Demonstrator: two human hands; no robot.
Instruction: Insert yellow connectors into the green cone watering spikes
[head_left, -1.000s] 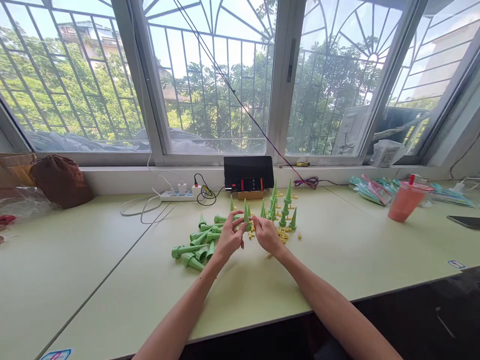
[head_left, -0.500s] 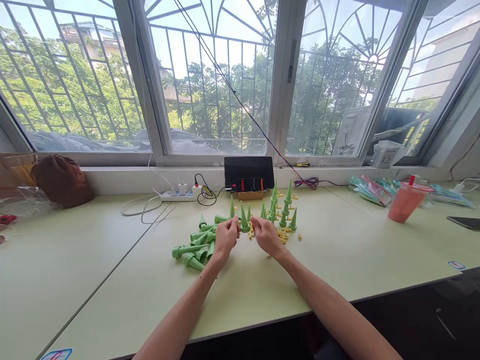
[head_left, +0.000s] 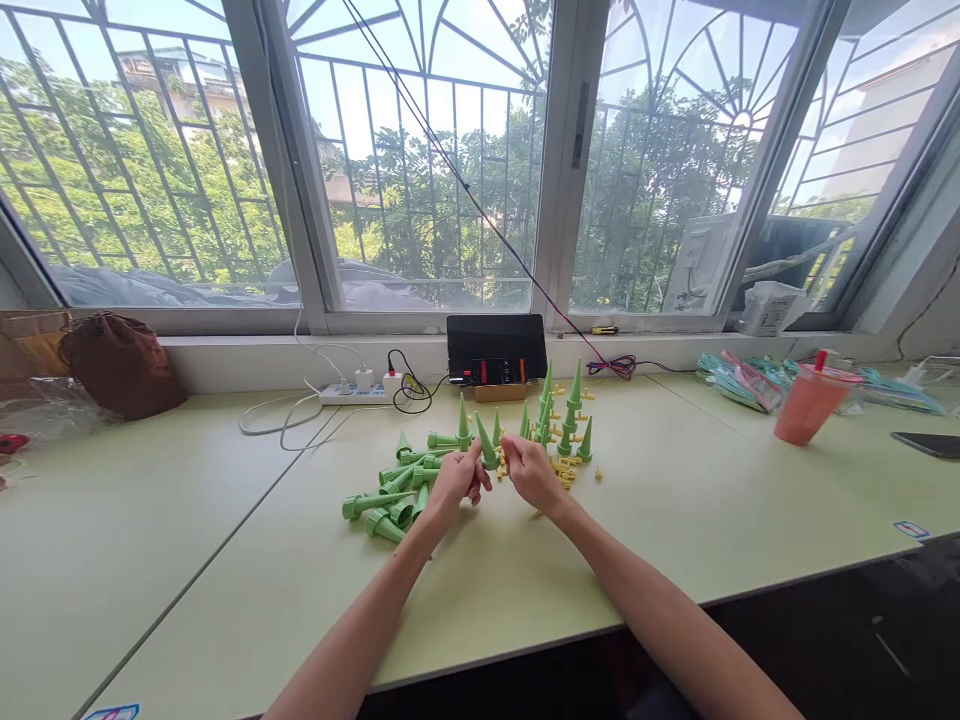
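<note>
My left hand (head_left: 459, 478) is closed on a green plastic watering spike (head_left: 487, 445), pinching it near its ridged collar. The spike's point is up and leans to the left. Just right of it, my right hand (head_left: 534, 472) is closed with thumb and fingers pressed together; whatever they hold is hidden. Left of my left hand lies a heap of loose green spikes (head_left: 386, 502). Behind my right hand, green spikes (head_left: 573, 408) stand point up, some stacked, with yellow valve pieces sticking out. Small yellow plastic pieces (head_left: 564, 468) lie beside that hand.
A dark tablet (head_left: 495, 338) with a phone (head_left: 499, 371) before it leans at the sill. A power strip (head_left: 356, 395) and cables lie back left. At right stand a red drink cup (head_left: 814, 405) and plastic packets (head_left: 739, 380). A brown drawstring bag (head_left: 124, 365) sits far left.
The spike in my left hand has gone from nearly upright to leaning left. My left hand has turned slightly, its lower fingers now showing more. My right hand has barely moved.
</note>
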